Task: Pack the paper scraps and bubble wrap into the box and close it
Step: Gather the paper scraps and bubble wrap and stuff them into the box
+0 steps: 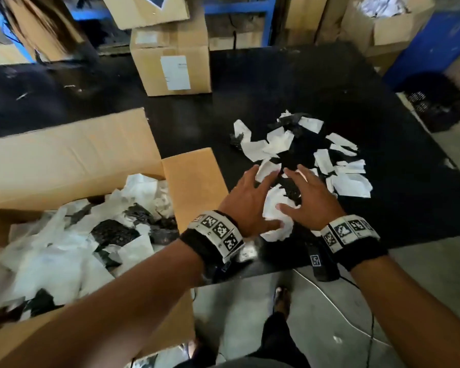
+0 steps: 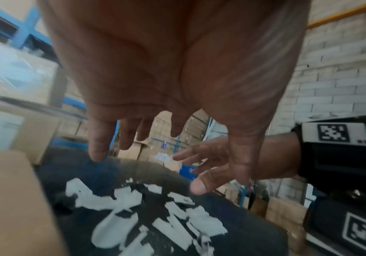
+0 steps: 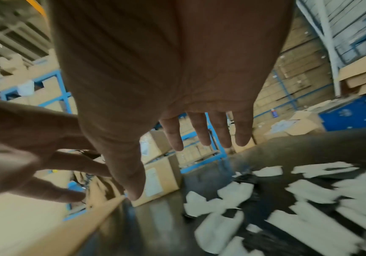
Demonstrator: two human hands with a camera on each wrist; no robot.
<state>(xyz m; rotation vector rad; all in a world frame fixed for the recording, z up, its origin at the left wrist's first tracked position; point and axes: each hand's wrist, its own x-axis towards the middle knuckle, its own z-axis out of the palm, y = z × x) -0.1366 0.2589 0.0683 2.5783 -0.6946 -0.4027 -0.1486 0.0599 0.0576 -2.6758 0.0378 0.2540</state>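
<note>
Together, our left hand (image 1: 247, 200) and right hand (image 1: 312, 200) hovered palms down, fingers spread and holding nothing, over white paper scraps (image 1: 303, 155) mixed with dark bubble wrap (image 1: 292, 191) on the black table (image 1: 383, 208). To our left, the open cardboard box (image 1: 191, 181) held more scraps.

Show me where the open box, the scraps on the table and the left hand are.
box (image 1: 194, 176), head view, on its right flap.
scraps (image 1: 352, 185), head view, on a large white piece at the pile's right.
left hand (image 1: 246, 197), head view, on the back of the hand.
</note>
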